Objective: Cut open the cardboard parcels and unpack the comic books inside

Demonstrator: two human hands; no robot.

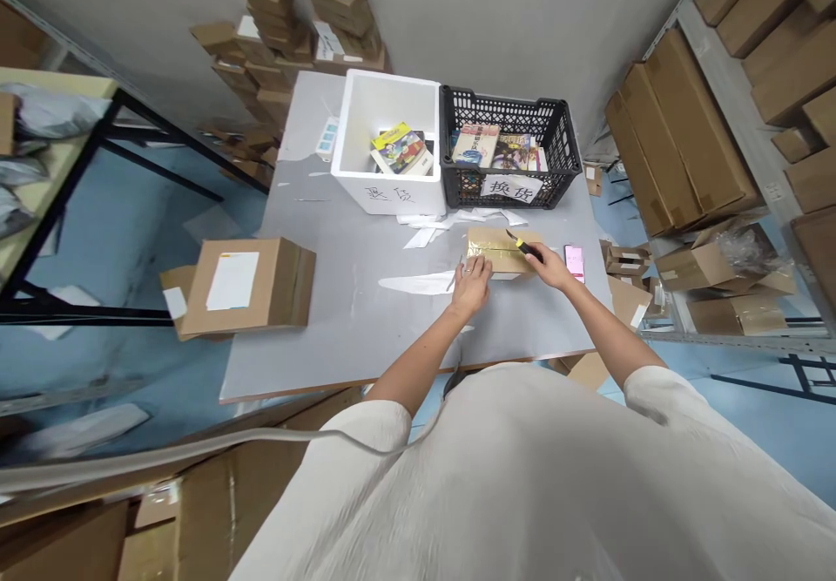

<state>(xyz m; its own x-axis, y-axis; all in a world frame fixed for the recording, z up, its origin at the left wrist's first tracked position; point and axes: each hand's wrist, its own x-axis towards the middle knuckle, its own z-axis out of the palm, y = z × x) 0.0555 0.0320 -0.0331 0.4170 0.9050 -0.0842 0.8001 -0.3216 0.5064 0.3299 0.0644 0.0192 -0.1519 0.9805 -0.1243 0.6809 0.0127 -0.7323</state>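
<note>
A small cardboard box (484,239) with shiny tape along its top lies on the grey table in front of me. My left hand (473,283) rests on the box's left front corner with its fingers spread. In my right hand (550,266) is a utility knife (526,248) with a black and yellow handle, its blade pointing up and left over the box's top. Whether the blade touches the tape I cannot tell. The fingers of my right hand are wrapped round the handle.
Behind the box stand a white foam bin (385,191) and a black plastic crate (555,182), both holding books. Paper scraps (421,283) lie nearby. A phone (574,262) is at the right, a larger carton (287,289) at the table's left edge. A cable (274,435) crosses by my left arm.
</note>
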